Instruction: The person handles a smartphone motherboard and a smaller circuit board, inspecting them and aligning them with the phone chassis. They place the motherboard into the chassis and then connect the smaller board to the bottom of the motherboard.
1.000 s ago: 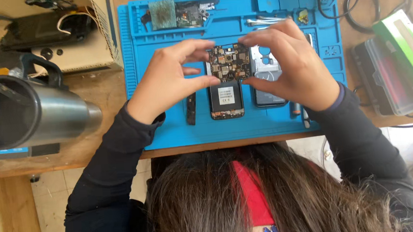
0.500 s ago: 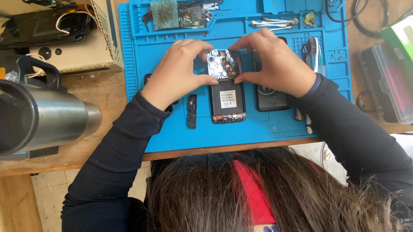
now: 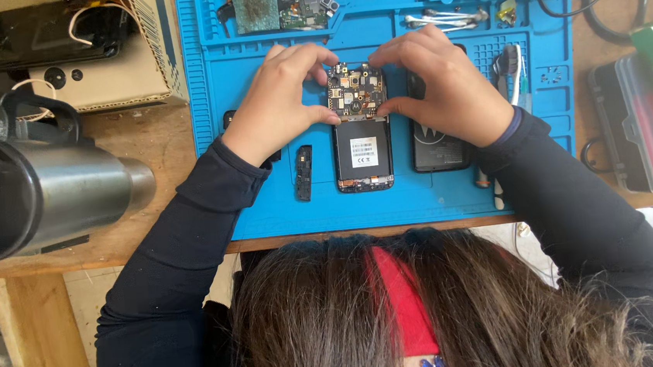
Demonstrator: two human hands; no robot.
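Note:
An opened black phone (image 3: 363, 156) lies on the blue work mat (image 3: 266, 204). A small dark circuit board (image 3: 356, 92) sits over the phone's upper end. My left hand (image 3: 281, 105) pinches the board's left edge between thumb and forefinger. My right hand (image 3: 443, 89) pinches its right edge the same way. Both sleeves are dark.
A black back cover (image 3: 437, 151) lies right of the phone, a small black strip (image 3: 304, 173) left of it. Tweezers (image 3: 445, 19) and board parts (image 3: 305, 6) fill the mat's top trays. A steel cylinder (image 3: 41, 202), a cardboard box (image 3: 108, 76), a dark case (image 3: 640, 128) surround it.
Both hands have lowered the circuit board from above the phone toward its upper end, and the view has shifted slightly down the mat.

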